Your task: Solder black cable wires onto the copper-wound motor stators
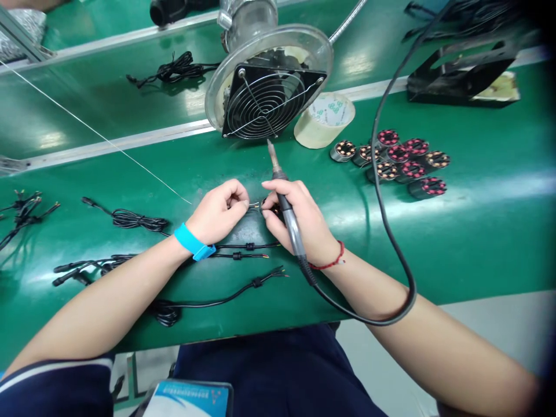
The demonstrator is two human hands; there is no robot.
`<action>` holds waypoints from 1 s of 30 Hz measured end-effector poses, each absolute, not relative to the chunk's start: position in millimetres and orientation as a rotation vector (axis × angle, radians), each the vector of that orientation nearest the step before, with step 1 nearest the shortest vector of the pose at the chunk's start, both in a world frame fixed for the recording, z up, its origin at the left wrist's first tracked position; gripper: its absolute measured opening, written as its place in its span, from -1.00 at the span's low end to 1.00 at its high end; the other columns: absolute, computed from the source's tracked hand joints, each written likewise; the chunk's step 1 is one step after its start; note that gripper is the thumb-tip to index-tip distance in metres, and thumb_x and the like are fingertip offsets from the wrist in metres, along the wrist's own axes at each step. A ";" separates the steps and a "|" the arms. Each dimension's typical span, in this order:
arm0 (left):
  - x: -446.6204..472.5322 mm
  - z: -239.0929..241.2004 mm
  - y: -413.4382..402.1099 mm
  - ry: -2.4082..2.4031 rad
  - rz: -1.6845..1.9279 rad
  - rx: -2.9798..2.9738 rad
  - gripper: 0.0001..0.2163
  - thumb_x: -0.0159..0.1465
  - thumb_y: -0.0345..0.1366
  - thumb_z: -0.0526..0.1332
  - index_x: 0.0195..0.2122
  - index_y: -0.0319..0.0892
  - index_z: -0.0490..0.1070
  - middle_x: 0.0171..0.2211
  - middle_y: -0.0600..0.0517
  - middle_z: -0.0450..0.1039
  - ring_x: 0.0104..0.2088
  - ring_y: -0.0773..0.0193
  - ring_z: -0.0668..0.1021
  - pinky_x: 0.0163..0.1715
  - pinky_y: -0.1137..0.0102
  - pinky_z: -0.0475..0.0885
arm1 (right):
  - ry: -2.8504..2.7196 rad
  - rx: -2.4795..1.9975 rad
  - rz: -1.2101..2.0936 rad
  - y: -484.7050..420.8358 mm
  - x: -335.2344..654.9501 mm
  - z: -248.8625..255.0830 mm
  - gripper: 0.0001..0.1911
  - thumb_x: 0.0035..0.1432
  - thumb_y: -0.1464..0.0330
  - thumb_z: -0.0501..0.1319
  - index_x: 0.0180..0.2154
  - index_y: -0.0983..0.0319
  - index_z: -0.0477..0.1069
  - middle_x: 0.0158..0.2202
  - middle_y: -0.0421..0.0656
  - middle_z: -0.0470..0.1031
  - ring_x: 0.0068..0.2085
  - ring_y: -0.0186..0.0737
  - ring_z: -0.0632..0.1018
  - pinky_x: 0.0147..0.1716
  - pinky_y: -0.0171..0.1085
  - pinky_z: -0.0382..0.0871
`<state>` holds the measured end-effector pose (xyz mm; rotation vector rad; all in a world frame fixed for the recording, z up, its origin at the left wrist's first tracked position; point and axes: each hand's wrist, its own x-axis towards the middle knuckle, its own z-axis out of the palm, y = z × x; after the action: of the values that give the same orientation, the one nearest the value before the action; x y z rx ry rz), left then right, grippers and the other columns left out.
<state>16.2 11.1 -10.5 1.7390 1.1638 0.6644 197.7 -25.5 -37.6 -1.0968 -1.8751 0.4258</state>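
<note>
My left hand [218,211] is closed in a pinch on the stripped end of a thin black wire [252,204], with a blue wristband on the wrist. My right hand [299,219] is wrapped round a soldering iron [286,208] whose tip points up and away toward the fan. The same right hand's fingers press on a small dark round part [270,209] at the wire's end, mostly hidden under the fingers. Both hands rest on the green bench [478,231], almost touching each other.
A fume fan [268,95] in a clear round housing stands behind the hands, a tape roll [324,119] beside it. Several wound coil parts [402,159] sit right. Black cable bundles [130,219] lie left and near the front edge. The iron's cord [391,231] loops right.
</note>
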 end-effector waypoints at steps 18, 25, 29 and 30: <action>12.4 -9.5 10.9 1.093 0.676 1.848 -0.90 0.18 -0.30 0.17 -0.43 -0.22 0.36 -0.49 0.10 0.35 -0.45 0.38 0.37 -0.43 0.45 0.29 | -1.725 -1.103 0.797 -23.7 197.0 -39.8 -0.52 0.10 0.43 0.16 0.06 0.09 0.17 -0.37 -0.29 0.46 -0.28 -0.21 0.55 -0.19 -0.12 0.36; 13.1 -9.0 9.5 1.103 0.699 1.778 -0.92 0.19 -0.32 0.14 -0.35 -0.21 0.36 -0.44 0.08 0.37 -0.45 0.38 0.38 -0.41 0.44 0.32 | -1.726 -1.088 0.787 -23.4 196.8 -37.6 -0.54 0.09 0.43 0.16 0.04 0.10 0.18 -0.38 -0.30 0.46 -0.25 -0.20 0.55 -0.13 -0.08 0.34; 14.7 -8.7 8.8 1.105 0.700 1.750 -0.94 0.13 -0.36 0.14 -0.37 -0.21 0.36 -0.44 0.09 0.37 -0.44 0.39 0.38 -0.40 0.44 0.31 | -1.729 -1.073 0.802 -23.9 196.0 -37.1 -0.54 0.10 0.44 0.16 0.05 0.08 0.18 -0.38 -0.30 0.47 -0.25 -0.20 0.56 -0.16 -0.10 0.35; 14.8 -8.2 8.7 1.103 0.697 1.747 -0.94 0.13 -0.36 0.14 -0.38 -0.21 0.36 -0.45 0.09 0.37 -0.44 0.39 0.39 -0.39 0.44 0.31 | -1.731 -1.070 0.808 -24.0 195.9 -37.0 -0.53 0.10 0.44 0.15 0.05 0.08 0.18 -0.38 -0.30 0.47 -0.26 -0.21 0.56 -0.17 -0.10 0.35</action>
<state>14.8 8.7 -8.2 1.7466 1.1028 0.6968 195.9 -24.0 -37.0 -1.0700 -1.7306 0.8075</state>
